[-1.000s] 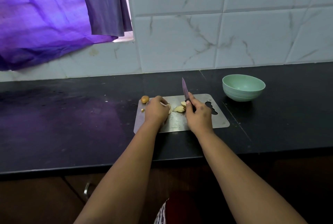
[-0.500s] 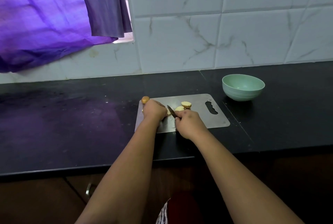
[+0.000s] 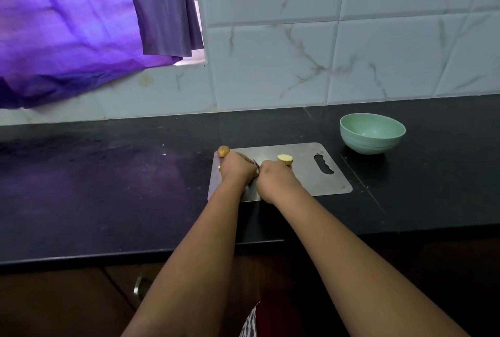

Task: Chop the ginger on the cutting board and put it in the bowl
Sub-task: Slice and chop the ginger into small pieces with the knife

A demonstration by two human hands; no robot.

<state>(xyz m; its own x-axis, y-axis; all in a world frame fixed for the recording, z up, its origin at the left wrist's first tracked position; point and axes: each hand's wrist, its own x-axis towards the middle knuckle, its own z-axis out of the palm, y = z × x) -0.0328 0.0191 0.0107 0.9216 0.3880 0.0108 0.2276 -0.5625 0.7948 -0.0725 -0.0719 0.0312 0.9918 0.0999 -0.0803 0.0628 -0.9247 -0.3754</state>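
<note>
Head view: right hand (image 3: 273, 181), gripping the knife (image 3: 256, 166), is now slicing low beside the left hand (image 3: 236, 167) holding ginger; the bowl (image 3: 372, 133) is staying empty, so chopping is continuing

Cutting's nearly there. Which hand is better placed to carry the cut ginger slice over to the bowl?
Right, probably. The right hand is on the same side as the green bowl, and the cut slice lies just beyond its knuckles. It grips the knife, though. The left hand holds ginger farther from the bowl.

Dim, purple window glow left, wide-angle warp
</note>
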